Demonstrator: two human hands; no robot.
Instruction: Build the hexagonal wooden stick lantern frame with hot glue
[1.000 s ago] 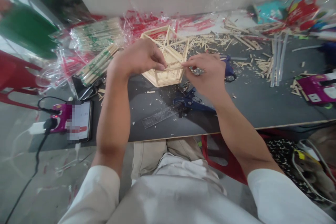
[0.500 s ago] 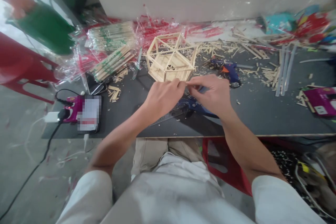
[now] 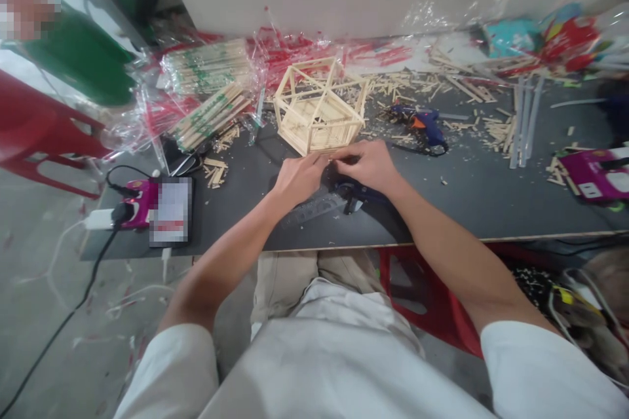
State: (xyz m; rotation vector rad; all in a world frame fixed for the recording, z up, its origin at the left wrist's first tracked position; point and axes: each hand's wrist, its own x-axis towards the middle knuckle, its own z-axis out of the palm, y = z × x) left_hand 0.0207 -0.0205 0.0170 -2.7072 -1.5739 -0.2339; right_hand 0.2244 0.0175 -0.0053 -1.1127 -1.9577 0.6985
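Observation:
A hexagonal frame of pale wooden sticks (image 3: 318,111) stands on the dark table (image 3: 491,203). Just in front of it my left hand (image 3: 299,178) and my right hand (image 3: 367,165) meet fingertip to fingertip, fingers pinched together. What they pinch is too small to make out; it may be a thin stick. Beneath my hands lie a clear ruler (image 3: 314,208) and a blue-handled tool (image 3: 354,192).
A blue and orange glue gun (image 3: 421,122) lies right of the frame amid scattered stick offcuts. Clear glue sticks (image 3: 523,121) lie further right. Bundles of wrapped chopsticks (image 3: 206,88) sit at the left. A phone (image 3: 170,211) and purple chargers rest near the table's left edge.
Both hands have come off the stick frame and drawn back toward me, meeting low over the ruler and the blue tool. The frame stands free.

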